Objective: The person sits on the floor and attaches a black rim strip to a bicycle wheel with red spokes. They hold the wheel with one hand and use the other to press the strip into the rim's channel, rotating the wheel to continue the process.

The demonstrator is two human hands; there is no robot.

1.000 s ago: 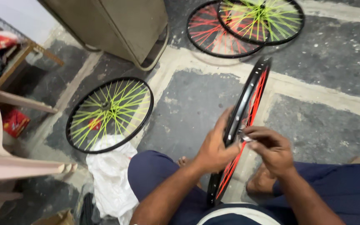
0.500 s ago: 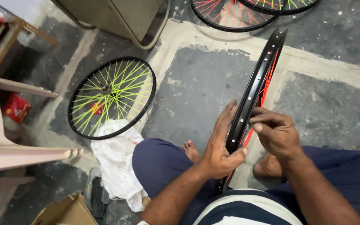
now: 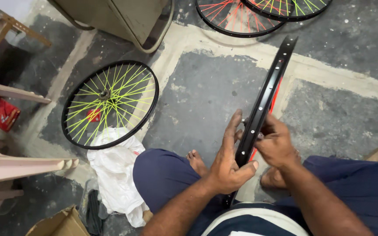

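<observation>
Head view: black bicycle rim stands on edge between the seated person's knees, glossy, punched with a row of small spoke holes, red-orange spokes showing along its right side. Left hand grasps the rim from the left, fingers straight up along it, thumb hooked over; right hand is closed on its right edge, fingertips pinched at a spoke hole. Yellow-spoked wheel lies flat on the stone floor, beside white cloth.

Rim between hands, wheel left.
</observation>
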